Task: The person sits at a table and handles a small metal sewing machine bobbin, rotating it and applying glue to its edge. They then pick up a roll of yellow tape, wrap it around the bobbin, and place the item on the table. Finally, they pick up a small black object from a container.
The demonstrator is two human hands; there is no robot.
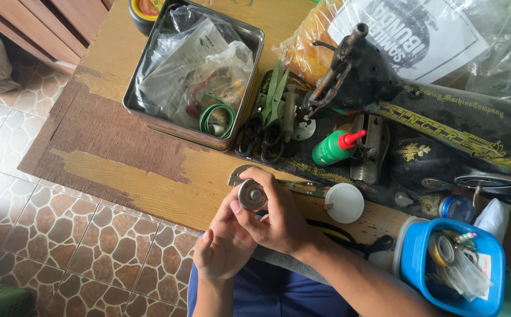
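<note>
- Clearly both hands work together at the near edge of the worn wooden bench (149, 188): the right hand (276, 220) has its grip pinched around a small round silver metal bobbin case (252, 195), thumb on its near side and fingers curled over the top.
- The left hand (223, 243) cups in below, fingers pressed against the right hand, apparently to steady the part; whether it touches the case itself I cannot tell.
- The case is held up with its round face towards the camera, likely so it can be looked at closely.
- Just beyond the hands lies an old black sewing machine (443, 129) tipped on its side, with a green oil bottle with a red cap (334, 147) resting on it and dark-handled scissors (261, 138) at its left end, all within easy reach.
- A white round lid (344, 203) lies flat just right of the hands.
- A rectangular metal tin (149, 117) towards the far left corner holds crumpled clear plastic bags and a green coiled tape (217, 119).
- A blue plastic tub (411, 258) at the near right edge holds small rolls and packets.
</note>
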